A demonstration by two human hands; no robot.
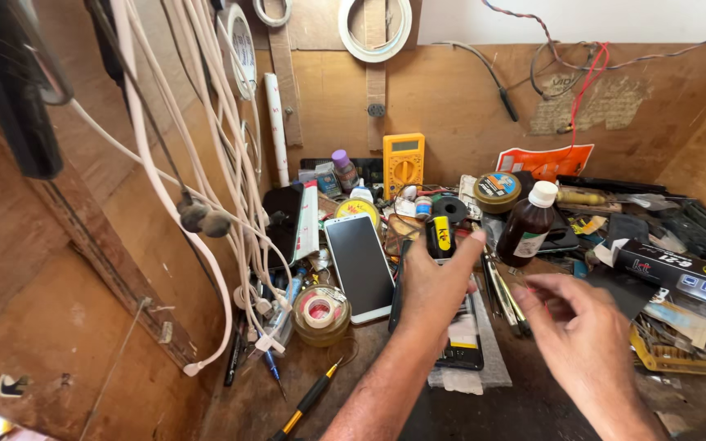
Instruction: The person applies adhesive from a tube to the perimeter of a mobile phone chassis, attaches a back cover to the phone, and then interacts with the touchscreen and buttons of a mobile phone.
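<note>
Two bare forearms, unsleeved to the frame edge, ending in the left hand (435, 286) and right hand (586, 331), without rings, watch or gloves.

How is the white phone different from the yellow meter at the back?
The white phone lies flat on the bench, while the yellow meter stands upright against the wooden wall. The white phone is a tall, thin slab with one plain grey screen; the yellow meter is chunkier, with a small screen above a round dial. The white phone sits close to the left hand; the yellow meter is farther back. Both are rectangular gadgets with screens.
</note>
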